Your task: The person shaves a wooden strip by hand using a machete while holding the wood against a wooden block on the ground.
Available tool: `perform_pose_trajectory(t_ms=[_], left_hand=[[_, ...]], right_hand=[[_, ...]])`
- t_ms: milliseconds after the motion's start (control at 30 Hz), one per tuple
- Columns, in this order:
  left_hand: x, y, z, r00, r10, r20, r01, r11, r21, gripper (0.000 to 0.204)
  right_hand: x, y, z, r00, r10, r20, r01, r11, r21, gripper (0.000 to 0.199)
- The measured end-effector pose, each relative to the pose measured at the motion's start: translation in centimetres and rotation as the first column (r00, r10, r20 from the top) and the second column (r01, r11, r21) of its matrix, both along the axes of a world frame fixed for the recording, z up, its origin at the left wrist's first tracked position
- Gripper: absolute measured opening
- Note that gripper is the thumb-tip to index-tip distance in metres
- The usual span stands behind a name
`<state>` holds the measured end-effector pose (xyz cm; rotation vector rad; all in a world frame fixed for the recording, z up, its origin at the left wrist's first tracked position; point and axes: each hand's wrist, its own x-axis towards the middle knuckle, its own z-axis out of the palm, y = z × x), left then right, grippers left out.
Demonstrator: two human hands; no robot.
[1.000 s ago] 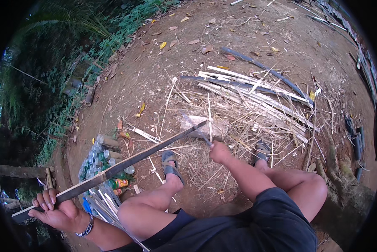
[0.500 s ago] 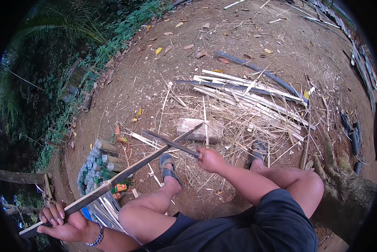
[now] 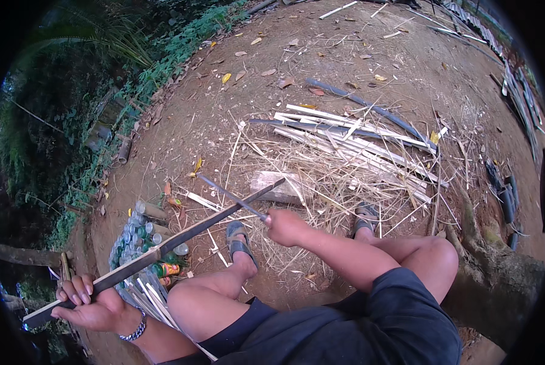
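My left hand [image 3: 96, 309], at the lower left, is closed round one end of a long bamboo strip [image 3: 175, 242], dark on its face and pale along one edge. The strip slants up to the right, its far tip over a pale wooden block [image 3: 292, 193] on the ground. My right hand [image 3: 290, 229] is closed round the handle of a long knife [image 3: 225, 192]. Its narrow blade points up and left and crosses the strip near the far end. The handle is mostly hidden in my fist.
Pale split strips [image 3: 369, 149] lie heaped beyond the block among shavings, with a dark pole [image 3: 369, 104] alongside. Bottles [image 3: 144, 234] are piled at my left, beside more strips [image 3: 148, 298]. A tree trunk with roots [image 3: 491, 267] stands at my right. Green plants [image 3: 163, 58] edge the ground at the left.
My right hand and the knife have shifted left and slightly up along the strip, and the blade has turned more steeply. My left hand keeps its hold. The whole view has shifted slightly.
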<state>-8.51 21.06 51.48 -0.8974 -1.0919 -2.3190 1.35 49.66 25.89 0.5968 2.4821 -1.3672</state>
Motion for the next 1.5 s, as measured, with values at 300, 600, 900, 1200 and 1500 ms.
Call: perform_pose_trajectory(t_ms=[300,600,900,1200,1500], left_hand=[[2.1,0.1,0.0,0.952,-0.296,-0.077,0.295,0.955,-0.032,0.036],[2.4,-0.4,-0.4,0.948,-0.304,-0.096,0.295,0.951,-0.098,0.036],[0.5,0.6,0.6,0.944,-0.322,-0.074,0.317,0.945,-0.078,0.033],[-1.4,1.1,1.2,0.946,-0.323,-0.037,0.321,0.945,-0.064,0.032],[-2.5,-0.1,1.2,0.95,-0.312,0.023,0.313,0.947,-0.078,0.035]], right_hand=[[1.2,2.2,-5.2,0.997,-0.028,-0.068,0.034,0.996,0.088,0.023],[1.1,-1.8,6.0,0.935,0.246,-0.254,-0.226,0.968,0.107,0.021],[2.5,8.1,-12.9,0.98,-0.131,0.149,0.104,0.979,0.173,0.029],[-1.2,5.9,-9.6,0.971,-0.134,0.196,0.14,0.99,-0.015,0.03],[-0.8,7.3,-11.5,0.988,-0.076,0.134,0.065,0.994,0.085,0.03]])
